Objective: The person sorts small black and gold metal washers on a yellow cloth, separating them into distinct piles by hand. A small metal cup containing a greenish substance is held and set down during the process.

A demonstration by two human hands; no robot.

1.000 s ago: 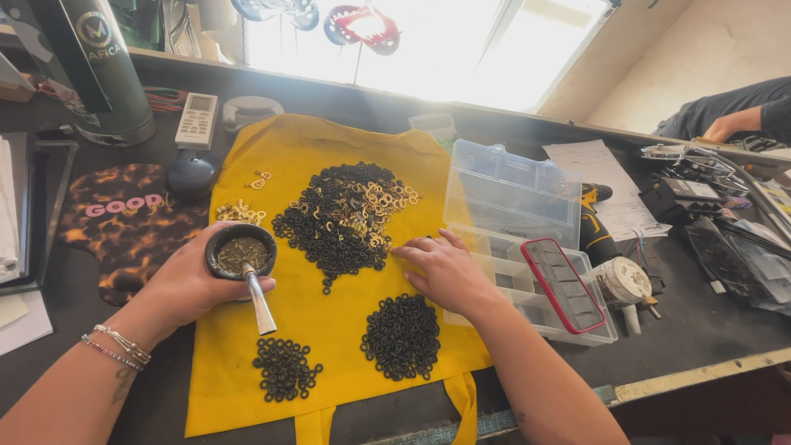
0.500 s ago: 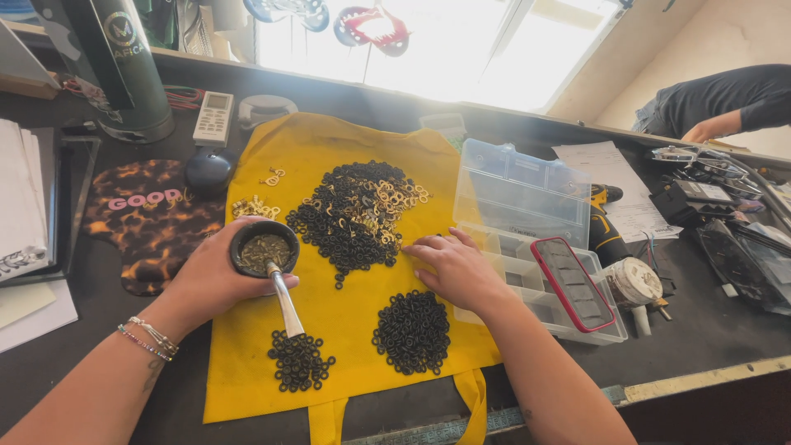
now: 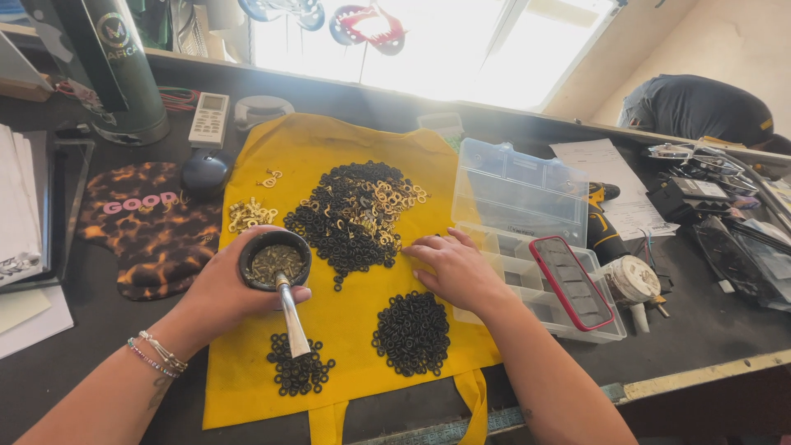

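Cup (image 3: 274, 262) gripped by left hand (image 3: 222, 288), metal straw (image 3: 292, 316) slanting toward wearer; right hand (image 3: 456, 269) spread.

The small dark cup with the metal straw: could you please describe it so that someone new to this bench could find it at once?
Start at the yellow cloth spread over the dark workbench. At its left edge, the left hand holds a small round dark cup with a metal straw slanting out towards the wearer. It is the only vessel there; the black rings and gold rings nearby lie in loose piles.
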